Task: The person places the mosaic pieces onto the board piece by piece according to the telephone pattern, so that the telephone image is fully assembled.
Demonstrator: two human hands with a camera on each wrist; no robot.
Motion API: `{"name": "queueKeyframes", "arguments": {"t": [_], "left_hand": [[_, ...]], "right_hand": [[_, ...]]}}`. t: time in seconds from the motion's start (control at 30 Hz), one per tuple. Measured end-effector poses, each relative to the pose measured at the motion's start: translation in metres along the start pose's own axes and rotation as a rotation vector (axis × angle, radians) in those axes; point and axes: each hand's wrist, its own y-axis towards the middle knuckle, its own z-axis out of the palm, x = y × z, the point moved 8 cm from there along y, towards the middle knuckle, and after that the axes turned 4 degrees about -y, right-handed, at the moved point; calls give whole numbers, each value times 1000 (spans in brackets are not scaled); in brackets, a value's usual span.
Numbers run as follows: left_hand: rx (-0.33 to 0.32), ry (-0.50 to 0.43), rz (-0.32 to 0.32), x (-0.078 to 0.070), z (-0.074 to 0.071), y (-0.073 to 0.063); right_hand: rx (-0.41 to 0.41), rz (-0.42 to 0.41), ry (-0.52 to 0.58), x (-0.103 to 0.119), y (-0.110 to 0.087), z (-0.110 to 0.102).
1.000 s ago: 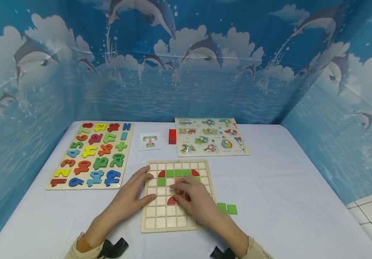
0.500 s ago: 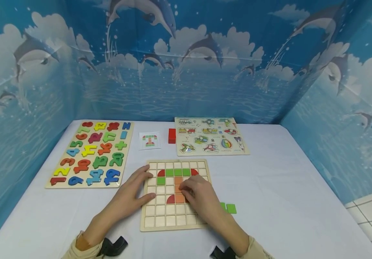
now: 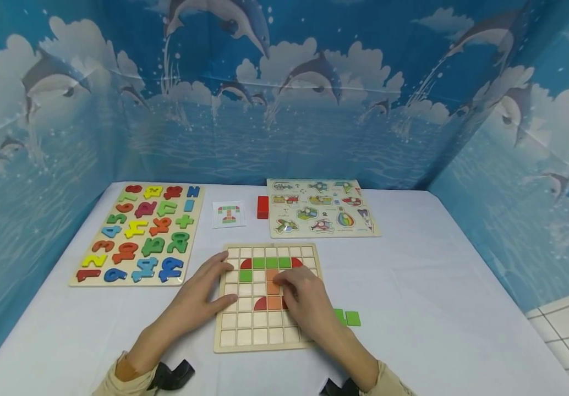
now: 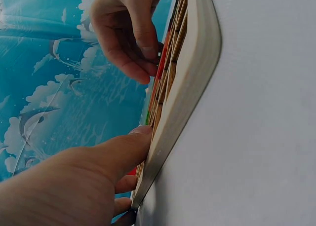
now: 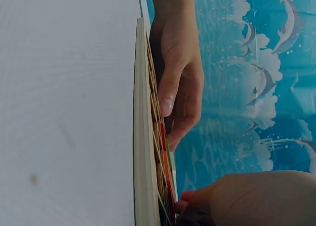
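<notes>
Orange tiles (image 3: 273,290) line up lengthwise, near to far; left hand (image 3: 196,300) spread wide, right hand (image 3: 308,301), grip unclear.

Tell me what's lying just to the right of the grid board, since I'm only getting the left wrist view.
Observer: At least two green tiles lie flat there beside the grid board; one is partly hidden by the right hand.
Operator: Is there any picture to compare with, beyond the board?
Observer: Yes, the head view shows a small picture card with a green, red and orange pattern.
Operator: And what's out to the left of the left hand?
Observer: A number puzzle with colored numerals lies there, beyond the left hand and to its left.
</notes>
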Motion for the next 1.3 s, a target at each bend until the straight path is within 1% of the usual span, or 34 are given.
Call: {"name": "queueKeyframes", "arguments": {"t": [0.2,0.33,0.47,0.63,0.77,1.03,1.3], "left_hand": [[-2,2,5,0,0,0],[0,-6,10,-1,0,0],[5,-13,9,-1,1,0],[7,-13,3,0,1,0],[5,-11,6,0,0,0],[4,-11,6,1,0,1],[1,0,12,1,0,0]], "right_hand": [[-8,-12,0,0,0,0],[-19,-1,-10,0,0,-1],[8,21,-14,-1,-1,1],[29,9,-26,0,0,2],[11,-4,-26,2,0,0],[-36,12,11,2,-1,-5],[-57,-28,-5,4,-2,-6]]}}
